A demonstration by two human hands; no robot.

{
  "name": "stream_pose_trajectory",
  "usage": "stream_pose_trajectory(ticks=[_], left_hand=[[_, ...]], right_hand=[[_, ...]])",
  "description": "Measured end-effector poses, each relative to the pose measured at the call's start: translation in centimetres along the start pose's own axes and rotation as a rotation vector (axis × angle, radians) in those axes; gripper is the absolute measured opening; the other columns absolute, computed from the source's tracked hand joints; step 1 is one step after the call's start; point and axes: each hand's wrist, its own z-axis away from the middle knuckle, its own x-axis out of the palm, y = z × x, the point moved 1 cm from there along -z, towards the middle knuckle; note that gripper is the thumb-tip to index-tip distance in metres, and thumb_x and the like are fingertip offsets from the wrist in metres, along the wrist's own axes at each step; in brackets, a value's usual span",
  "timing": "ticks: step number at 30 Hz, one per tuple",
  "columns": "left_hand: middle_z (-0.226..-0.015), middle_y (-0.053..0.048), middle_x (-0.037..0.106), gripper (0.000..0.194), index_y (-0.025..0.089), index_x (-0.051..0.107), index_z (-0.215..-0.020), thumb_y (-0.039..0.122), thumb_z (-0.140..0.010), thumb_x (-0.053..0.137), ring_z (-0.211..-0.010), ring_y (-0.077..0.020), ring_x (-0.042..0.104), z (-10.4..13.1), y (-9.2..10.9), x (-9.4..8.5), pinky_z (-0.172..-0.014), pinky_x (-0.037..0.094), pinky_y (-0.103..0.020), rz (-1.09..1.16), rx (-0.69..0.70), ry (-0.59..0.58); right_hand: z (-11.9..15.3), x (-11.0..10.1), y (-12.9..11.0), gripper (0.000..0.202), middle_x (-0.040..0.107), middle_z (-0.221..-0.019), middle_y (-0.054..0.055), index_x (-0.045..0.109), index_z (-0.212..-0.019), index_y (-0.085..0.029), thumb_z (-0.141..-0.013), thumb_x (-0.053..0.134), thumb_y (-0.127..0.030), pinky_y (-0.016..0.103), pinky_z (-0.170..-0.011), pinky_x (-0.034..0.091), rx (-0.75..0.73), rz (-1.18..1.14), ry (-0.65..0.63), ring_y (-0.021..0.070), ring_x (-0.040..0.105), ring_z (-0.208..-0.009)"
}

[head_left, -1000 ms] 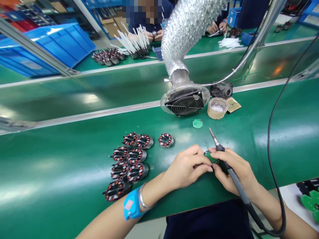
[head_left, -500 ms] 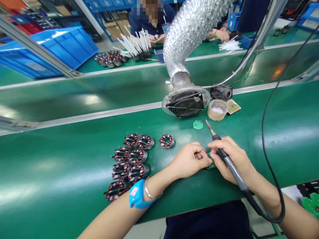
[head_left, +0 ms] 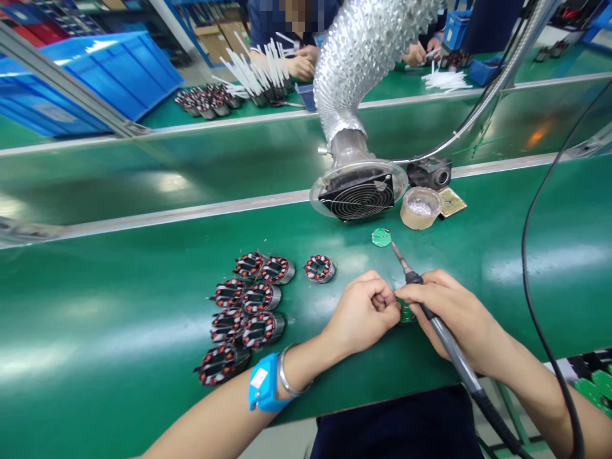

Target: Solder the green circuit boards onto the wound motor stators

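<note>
My right hand point(head_left: 454, 315) is closed around a soldering iron point(head_left: 442, 335), its tip pointing up and away toward a small round green circuit board point(head_left: 381, 237) lying on the bench. My left hand point(head_left: 366, 313) is closed in a pinch; what lies between its fingertips is hidden. Between the two hands, partly covered by them, is another green circuit board point(head_left: 407, 312). Left of my hands stands a single motor stator point(head_left: 319, 269) with copper windings. Farther left, several more stators point(head_left: 261, 298) stand grouped in two rows.
A fume extractor point(head_left: 361, 197) on a silver duct point(head_left: 368, 70) hangs over the bench. Behind my right hand are a round tub point(head_left: 421, 209), a tip-cleaning pad point(head_left: 452, 202) and a black holder point(head_left: 430, 173). The iron's cable point(head_left: 530, 280) loops at right. People work across the bench.
My left fingers have drawn slightly back from the board and curled tighter. The right hand and iron have shifted slightly, and the cable has swung right. The camera view has moved a little.
</note>
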Motion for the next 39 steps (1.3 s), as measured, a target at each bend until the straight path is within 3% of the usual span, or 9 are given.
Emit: stream_pose_trajectory(ticks=[3, 6, 11, 22, 39], left_hand=[[-0.068, 0.003, 0.048, 0.011, 0.014, 0.054, -0.059, 0.013, -0.069, 0.059, -0.049, -0.0039, 0.041, 0.1, 0.3, -0.2, -0.045, 0.034, -0.017, -0.042, 0.025, -0.008], [-0.069, 0.003, 0.049, 0.012, 0.014, 0.054, -0.059, 0.012, -0.069, 0.06, -0.049, -0.0036, 0.042, 0.3, 0.5, -0.3, -0.045, 0.035, -0.017, -0.071, 0.046, -0.005], [-0.07, 0.002, 0.049, 0.013, 0.014, 0.053, -0.059, 0.01, -0.069, 0.06, -0.049, -0.003, 0.042, 0.3, 0.5, -0.3, -0.046, 0.036, -0.017, -0.105, 0.078, 0.003], [-0.067, 0.002, 0.048, 0.016, 0.015, 0.052, -0.058, 0.009, -0.07, 0.059, -0.053, -0.0054, 0.044, 0.5, 0.9, -0.3, -0.048, 0.035, -0.018, -0.181, 0.14, 0.015], [-0.067, 0.002, 0.048, 0.017, 0.016, 0.05, -0.056, 0.008, -0.069, 0.059, -0.055, -0.0073, 0.043, 0.4, 1.2, -0.2, -0.049, 0.034, -0.019, -0.251, 0.14, 0.024]], right_hand=[[0.8, -1.1, -1.2, 0.05, 0.062, -0.083, 0.003, 0.049, -0.135, -0.022, -0.088, 0.047, -0.002, 0.032, -0.075, 0.05, 0.027, 0.098, 0.1, 0.0182, 0.056, -0.081], [2.0, -2.0, -3.1, 0.049, 0.058, -0.08, 0.003, 0.051, -0.137, -0.021, -0.088, 0.054, -0.012, 0.029, -0.058, 0.047, 0.118, 0.23, 0.15, 0.0156, 0.054, -0.067], [3.1, -1.9, -5.5, 0.037, 0.061, -0.075, 0.005, 0.062, -0.119, -0.012, -0.083, 0.055, -0.008, 0.03, -0.055, 0.05, 0.054, 0.236, 0.197, 0.0159, 0.058, -0.064], [3.1, -0.8, -5.9, 0.031, 0.06, -0.066, 0.002, 0.065, -0.106, -0.009, -0.078, 0.053, -0.005, 0.031, -0.049, 0.048, -0.009, 0.295, 0.141, 0.0143, 0.055, -0.055], [3.6, -0.6, -5.8, 0.035, 0.061, -0.064, 0.003, 0.064, -0.109, -0.01, -0.075, 0.055, -0.004, 0.032, -0.045, 0.047, -0.034, 0.273, 0.187, 0.0154, 0.054, -0.052]])
